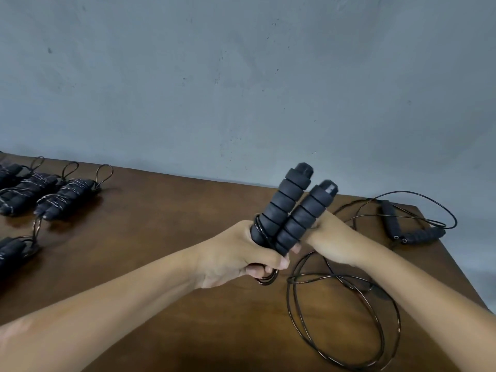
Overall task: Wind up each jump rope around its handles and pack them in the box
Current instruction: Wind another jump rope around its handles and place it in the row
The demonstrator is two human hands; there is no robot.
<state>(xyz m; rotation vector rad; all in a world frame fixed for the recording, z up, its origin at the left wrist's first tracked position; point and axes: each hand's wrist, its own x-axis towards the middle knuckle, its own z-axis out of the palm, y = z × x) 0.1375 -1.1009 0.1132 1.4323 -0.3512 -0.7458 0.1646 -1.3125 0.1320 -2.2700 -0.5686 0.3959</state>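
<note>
Brown wood fills the lower frame: the table (166, 237) we work at, its far edge running from middle left down toward the right. Nearest us, at lower right, the loose cord (346, 320) of the rope in our grasp lies in wide loops on the wood. Just above it, at centre frame, our left hand (236, 259) is clenched round the bottom ends of the two handles (292, 210), pinching a few coils of cord below the fist. Our right hand (330, 237) presses against the right-hand handle, fingers curled behind it and thumb up along its side. Both ribbed black foam handles stand side by side, nearly touching, their long axes tilted up and to the right, caps pointing toward the grey wall (241, 76). Farther back, at middle right, an unwound rope (410, 226) lies with its handles meeting in a V and its cord looping round them. At the left edge, wound bundles (64, 197) lie in a row, long axes slanting up to the right, small loops of cord sticking out of their far ends.
</note>
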